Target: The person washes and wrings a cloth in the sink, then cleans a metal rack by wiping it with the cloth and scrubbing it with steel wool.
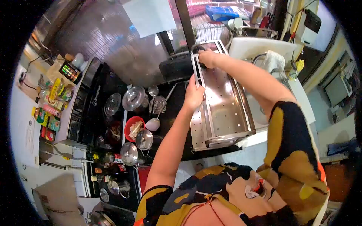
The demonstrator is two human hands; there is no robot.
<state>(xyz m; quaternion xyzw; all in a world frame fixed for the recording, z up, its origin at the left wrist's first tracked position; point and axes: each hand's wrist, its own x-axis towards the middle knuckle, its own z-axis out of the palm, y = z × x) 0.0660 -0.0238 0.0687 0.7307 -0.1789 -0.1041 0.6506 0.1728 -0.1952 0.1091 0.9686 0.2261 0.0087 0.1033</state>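
A long metal rack [222, 101] with a perforated panel lies over the black counter beside the sink. My left hand [194, 93] is closed on the rack's left edge, about midway along it. At the rack's far end, my right hand [207, 59] is closed near a dark object [197, 48]; what its fingers hold is too small to make out. A red bowl [134, 129] with pale food in it stands left of my left forearm, among pots and glass lids.
The white sink [260, 47] with a cloth [274, 62] is at the right. Glass lids [133, 98], a white ladle [152, 124] and bottles [111, 157] stand on the black counter at the left. Packaged food [52, 109] fills a shelf at the far left.
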